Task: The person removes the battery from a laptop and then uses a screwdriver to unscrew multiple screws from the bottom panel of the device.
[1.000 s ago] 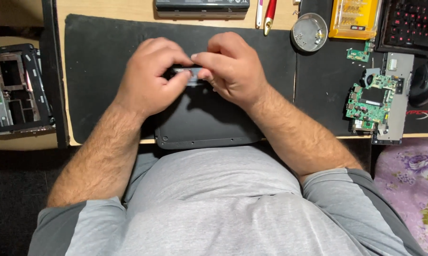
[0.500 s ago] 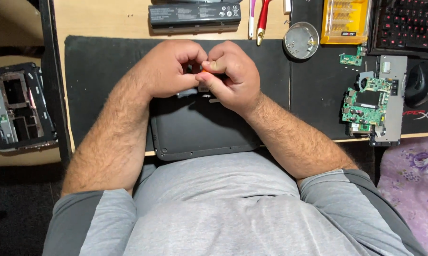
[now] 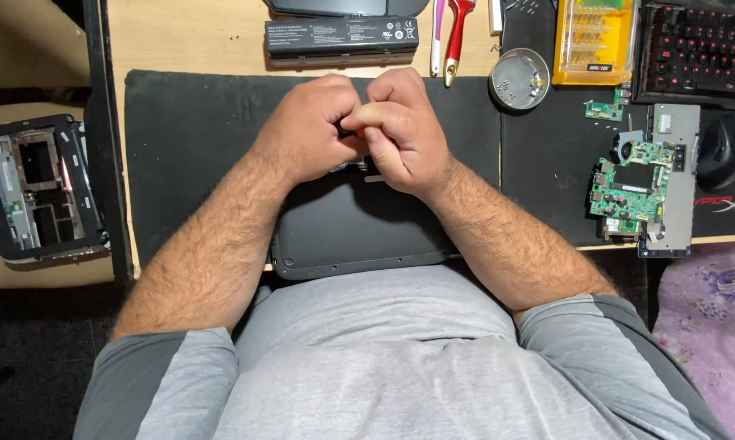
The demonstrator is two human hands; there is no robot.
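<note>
Far left, off the counter (image 3: 180,45) on a lower surface: an opened laptop base shell (image 3: 37,191), its bays bare, which I read as stripped.

Centre-left: the left hand (image 3: 306,134) is curled tight, fingertips pressed against those of the right hand. Below both hands lies a dark laptop panel (image 3: 355,232), flat on the black mat (image 3: 188,138), its near edge overhanging the counter towards the person's body. Small pale fittings show at its far edge, just under the hands.

Centre: the right hand (image 3: 404,130) is likewise closed, thumb and fingers pinched. Whether a small part sits between the two hands cannot be told; the fingers hide it.

Behind the hands: a long black battery pack (image 3: 343,37) and a red-handled tool (image 3: 455,37), both lying free.

Right: a round metal dish (image 3: 519,79), a yellow bit case (image 3: 593,41), a small green board (image 3: 604,110), and a green mainboard (image 3: 628,191) lying on a grey metal bracket (image 3: 669,183).

Judgement: disassembly appears well advanced, with battery, boards and base already separated. The panel remains under work.
</note>
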